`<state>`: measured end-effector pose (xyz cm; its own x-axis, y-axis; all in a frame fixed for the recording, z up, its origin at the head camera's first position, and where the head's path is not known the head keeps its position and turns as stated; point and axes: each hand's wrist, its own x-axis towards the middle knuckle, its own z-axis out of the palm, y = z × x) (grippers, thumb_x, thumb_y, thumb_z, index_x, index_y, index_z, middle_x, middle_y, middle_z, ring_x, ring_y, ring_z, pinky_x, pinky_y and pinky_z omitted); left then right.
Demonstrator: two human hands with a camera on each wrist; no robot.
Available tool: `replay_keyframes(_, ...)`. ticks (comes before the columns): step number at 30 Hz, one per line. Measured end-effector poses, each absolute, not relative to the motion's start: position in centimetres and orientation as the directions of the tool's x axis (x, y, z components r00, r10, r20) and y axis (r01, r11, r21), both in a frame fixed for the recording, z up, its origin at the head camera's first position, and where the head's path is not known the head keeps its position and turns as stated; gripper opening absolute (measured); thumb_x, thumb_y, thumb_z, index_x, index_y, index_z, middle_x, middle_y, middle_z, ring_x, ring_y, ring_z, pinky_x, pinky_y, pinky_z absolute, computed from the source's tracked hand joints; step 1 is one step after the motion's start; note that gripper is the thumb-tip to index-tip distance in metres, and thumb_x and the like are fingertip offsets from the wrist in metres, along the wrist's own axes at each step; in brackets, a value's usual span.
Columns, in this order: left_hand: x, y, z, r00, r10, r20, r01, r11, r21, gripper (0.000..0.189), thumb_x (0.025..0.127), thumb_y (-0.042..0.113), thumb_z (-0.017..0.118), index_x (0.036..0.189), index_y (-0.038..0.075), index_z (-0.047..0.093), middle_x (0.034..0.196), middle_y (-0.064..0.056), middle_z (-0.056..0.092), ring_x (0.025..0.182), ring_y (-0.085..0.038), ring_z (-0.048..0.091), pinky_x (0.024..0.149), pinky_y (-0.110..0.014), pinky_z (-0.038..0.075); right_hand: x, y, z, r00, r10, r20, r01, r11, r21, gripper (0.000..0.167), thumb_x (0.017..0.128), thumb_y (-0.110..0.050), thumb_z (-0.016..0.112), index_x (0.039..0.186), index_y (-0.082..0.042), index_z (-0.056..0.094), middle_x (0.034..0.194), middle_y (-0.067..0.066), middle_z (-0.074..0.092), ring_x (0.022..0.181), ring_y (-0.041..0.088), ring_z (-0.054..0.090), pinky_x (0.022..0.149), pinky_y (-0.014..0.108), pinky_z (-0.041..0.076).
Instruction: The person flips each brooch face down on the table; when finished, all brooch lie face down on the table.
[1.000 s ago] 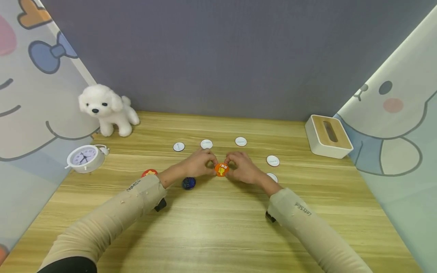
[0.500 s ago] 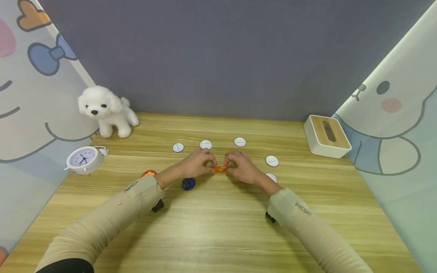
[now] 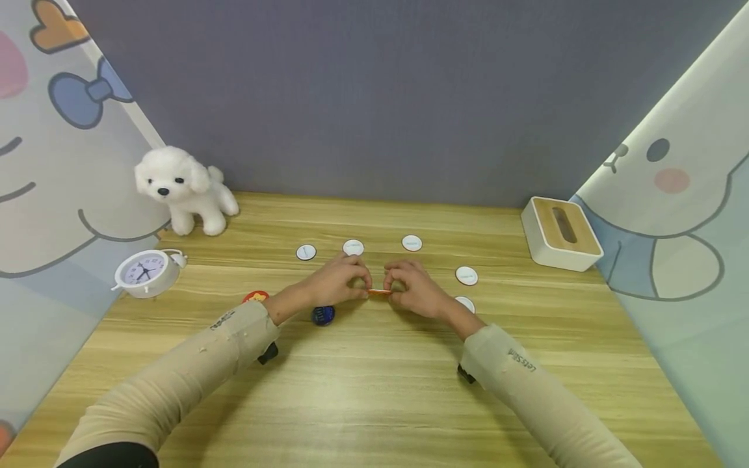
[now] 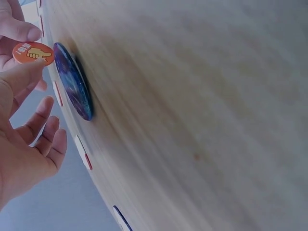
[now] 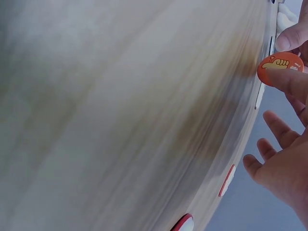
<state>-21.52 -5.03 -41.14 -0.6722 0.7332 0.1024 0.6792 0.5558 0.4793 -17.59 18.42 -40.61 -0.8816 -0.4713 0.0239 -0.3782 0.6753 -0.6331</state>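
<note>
Between my two hands is a round orange disc [image 3: 380, 292] with a yellow thumbs-up picture, seen nearly edge-on in the head view. My left hand [image 3: 341, 279] pinches its left edge between thumb and finger, and my right hand [image 3: 417, 288] pinches the right edge. The left wrist view shows the printed face of the orange disc [image 4: 30, 52] turned to the camera. Below my left hand a dark blue disc [image 3: 323, 315] lies on the table. Partly hidden by the left forearm is a red disc [image 3: 255, 296] with a yellow star shape.
Several white-faced discs, such as this white disc [image 3: 412, 243], lie in an arc on the wooden table [image 3: 374, 403]. A white alarm clock [image 3: 146, 273] and a plush dog [image 3: 184, 188] stand at the left, a tissue box [image 3: 562, 234] at the back right.
The orange disc has tilted from showing its printed face to nearly edge-on in the head view. Both hands stay in about the same place, holding it.
</note>
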Motion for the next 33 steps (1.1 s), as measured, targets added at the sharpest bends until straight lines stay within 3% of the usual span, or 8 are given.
replay_keyframes(12,-21.6,-6.2,-41.2,-0.678,0.73,0.083,0.663,0.559,0.498,0.013,0.089,0.027,0.076,0.101,0.021,0.073,0.118,-0.002,0.064,0.118,-0.027,0.052,0.101,-0.047,0.042,-17.6,18.6,-40.9,-0.867,-0.497,0.028,-0.403,0.668,-0.626,0.019,0.077,0.0,0.066,0.089,-0.015,0.067,0.148,0.017,0.051,0.14,0.043,0.032,0.111,0.065,0.028)
replay_keyframes(21,-21.4,-7.5,-40.5,-0.708,0.703,0.064,0.629,0.588,0.509,0.016,0.09,0.029,0.075,0.104,0.021,0.071,0.124,-0.004,0.064,0.122,-0.03,0.051,0.103,-0.049,0.042,-18.0,18.4,-41.2,-0.878,-0.479,0.02,-0.375,0.661,-0.65,0.017,0.08,-0.002,0.067,0.093,-0.013,0.067,0.147,0.016,0.051,0.14,0.042,0.031,0.112,0.064,0.027)
replay_keyframes(33,-20.1,-11.0,-40.5,-0.733,0.673,0.098,0.632,0.62,0.466,0.023,0.091,0.032,0.074,0.11,0.019,0.073,0.116,-0.004,0.068,0.116,-0.03,0.058,0.101,-0.053,0.043,-18.0,16.7,-40.2,-0.877,-0.48,0.029,-0.386,0.666,-0.638,0.022,0.086,-0.011,0.069,0.108,-0.011,0.069,0.147,0.016,0.052,0.143,0.04,0.03,0.116,0.059,0.025)
